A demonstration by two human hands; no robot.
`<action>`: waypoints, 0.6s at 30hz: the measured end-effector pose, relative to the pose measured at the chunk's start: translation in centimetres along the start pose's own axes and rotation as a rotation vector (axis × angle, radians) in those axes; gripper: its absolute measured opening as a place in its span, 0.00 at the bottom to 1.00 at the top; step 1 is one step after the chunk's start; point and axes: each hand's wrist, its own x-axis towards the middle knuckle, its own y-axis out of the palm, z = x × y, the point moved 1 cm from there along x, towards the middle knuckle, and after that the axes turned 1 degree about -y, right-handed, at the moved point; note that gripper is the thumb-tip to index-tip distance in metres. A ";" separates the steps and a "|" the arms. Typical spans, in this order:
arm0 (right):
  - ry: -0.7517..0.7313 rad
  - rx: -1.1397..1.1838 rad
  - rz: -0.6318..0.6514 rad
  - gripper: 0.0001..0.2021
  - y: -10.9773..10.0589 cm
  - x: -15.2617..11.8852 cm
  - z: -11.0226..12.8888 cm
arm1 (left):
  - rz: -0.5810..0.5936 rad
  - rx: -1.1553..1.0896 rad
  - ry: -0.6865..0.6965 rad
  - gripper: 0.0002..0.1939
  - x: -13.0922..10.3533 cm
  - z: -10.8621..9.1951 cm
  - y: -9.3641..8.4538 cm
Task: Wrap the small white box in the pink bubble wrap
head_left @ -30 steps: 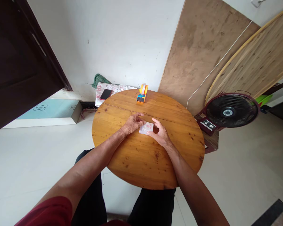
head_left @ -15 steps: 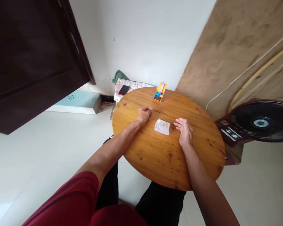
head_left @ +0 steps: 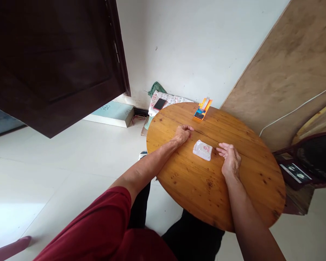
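A small flat packet in clear, whitish plastic with red print lies on the round wooden table between my hands. To its upper left rests my left hand, its fingers curled in loosely, with nothing visible in them; the palm is hidden. My right hand lies on the other side, fingers stretched out toward the packet but apart from it, holding nothing. Near the far edge stands an orange and blue holder, apart from both hands.
A phone lies on a printed white sack behind the table. A dark door hangs at left, above a pale blue box. A fan stands at right beside a wooden board.
The whole view has shifted, so the table and hands appear farther right and slightly lower. Both hands keep nearly the same pose, and the packet has not moved on the table.
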 end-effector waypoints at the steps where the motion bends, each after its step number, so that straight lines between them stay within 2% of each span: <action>1: -0.004 -0.009 -0.002 0.21 0.1 -0.1 0.1 | 0.001 0.008 0.004 0.10 0.1 0.0 0.0; 9: -0.054 -0.098 -0.028 0.21 0.8 -0.6 0.5 | 0.014 0.116 0.060 0.10 -0.8 0.0 -0.3; 12: -0.080 -0.139 -0.032 0.23 1.0 -0.3 0.3 | 0.022 0.206 0.074 0.13 -1.1 -0.4 -0.1; 14: -0.079 -0.142 -0.048 0.22 1.1 -0.1 0.0 | 0.044 0.346 0.083 0.15 -1.1 -0.9 -0.1; 16: -0.072 -0.134 -0.061 0.22 1.2 0.1 -0.2 | 0.074 0.443 0.083 0.15 -1.3 -1.6 -1.0; 18: -0.068 -0.121 -0.078 0.22 1.3 0.2 -0.3 | 0.089 0.559 0.118 0.13 -2.2 -2.2 -3.0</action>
